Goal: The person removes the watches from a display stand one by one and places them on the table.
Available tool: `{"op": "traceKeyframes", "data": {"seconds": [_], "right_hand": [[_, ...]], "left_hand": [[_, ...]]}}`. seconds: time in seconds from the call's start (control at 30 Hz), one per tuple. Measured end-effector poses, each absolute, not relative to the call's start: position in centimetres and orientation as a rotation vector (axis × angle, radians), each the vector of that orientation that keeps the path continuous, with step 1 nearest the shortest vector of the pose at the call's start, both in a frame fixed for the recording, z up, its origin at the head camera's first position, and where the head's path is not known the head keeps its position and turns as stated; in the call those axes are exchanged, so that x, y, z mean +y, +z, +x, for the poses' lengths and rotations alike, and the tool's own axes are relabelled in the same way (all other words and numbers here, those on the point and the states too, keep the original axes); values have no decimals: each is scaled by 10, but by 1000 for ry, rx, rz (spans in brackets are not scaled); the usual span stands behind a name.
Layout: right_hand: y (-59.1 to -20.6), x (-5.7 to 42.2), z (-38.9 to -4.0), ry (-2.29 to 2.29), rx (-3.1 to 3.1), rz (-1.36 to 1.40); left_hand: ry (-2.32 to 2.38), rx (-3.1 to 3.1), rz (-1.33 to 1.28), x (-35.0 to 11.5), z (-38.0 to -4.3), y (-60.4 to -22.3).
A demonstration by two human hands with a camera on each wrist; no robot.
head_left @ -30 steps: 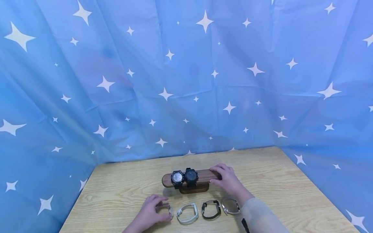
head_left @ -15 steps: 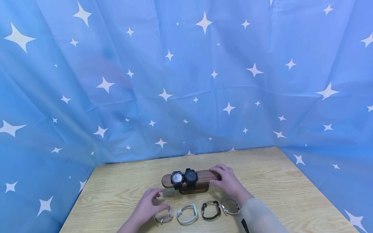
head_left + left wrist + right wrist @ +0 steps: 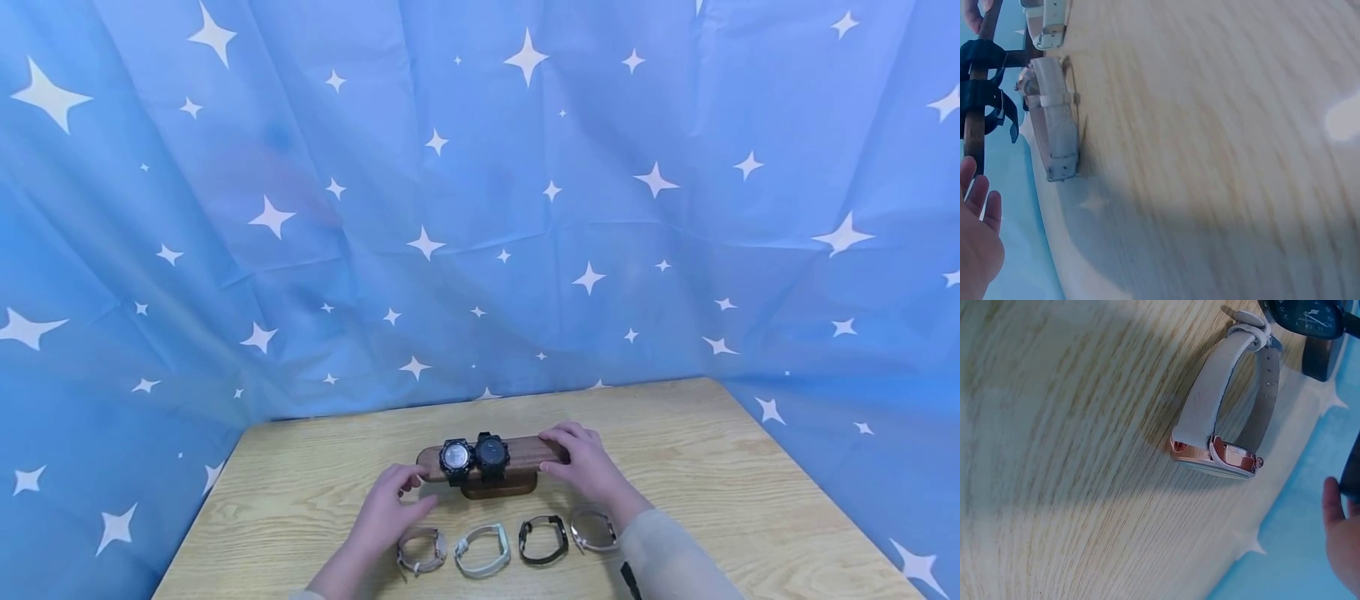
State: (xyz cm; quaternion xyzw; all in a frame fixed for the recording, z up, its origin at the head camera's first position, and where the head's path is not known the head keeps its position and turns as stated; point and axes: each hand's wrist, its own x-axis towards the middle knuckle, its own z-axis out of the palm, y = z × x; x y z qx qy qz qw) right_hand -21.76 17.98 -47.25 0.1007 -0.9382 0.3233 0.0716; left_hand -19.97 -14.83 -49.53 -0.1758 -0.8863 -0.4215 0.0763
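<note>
A dark wooden watch stand (image 3: 525, 451) carries two black digital watches, one with a silver face (image 3: 456, 456) and one with a dark face (image 3: 492, 452). My right hand (image 3: 588, 468) grips the stand's right end, fingers on top and thumb at the front. At the left end, my left hand (image 3: 384, 510) has its fingertips at the bar, thumb apart from it. The left wrist view also shows those fingers by the bar's end (image 3: 974, 140). Just below my left hand lies a pale-strapped watch (image 3: 422, 550), standing on its side as a closed loop.
Along the front are a mint-green watch (image 3: 482, 551), a black-strapped watch (image 3: 543, 540) and a white-strapped, rose-gold watch (image 3: 1204, 400). Part of a black strap (image 3: 631, 581) shows beside the right sleeve. A starry blue curtain (image 3: 480, 208) hangs behind the wooden table (image 3: 300, 467).
My left hand has let go of the pale-strapped watch and moved up to the stand's left end. My right hand stays in place on the stand.
</note>
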Motion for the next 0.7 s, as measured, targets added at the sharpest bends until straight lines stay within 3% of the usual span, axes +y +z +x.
{"op": "traceKeyframes", "data": {"seconds": [0.7], "right_hand": [[-471, 180, -216, 975, -2806, 313]], "left_hand": [[-1223, -2638, -496, -133, -215, -483]]}}
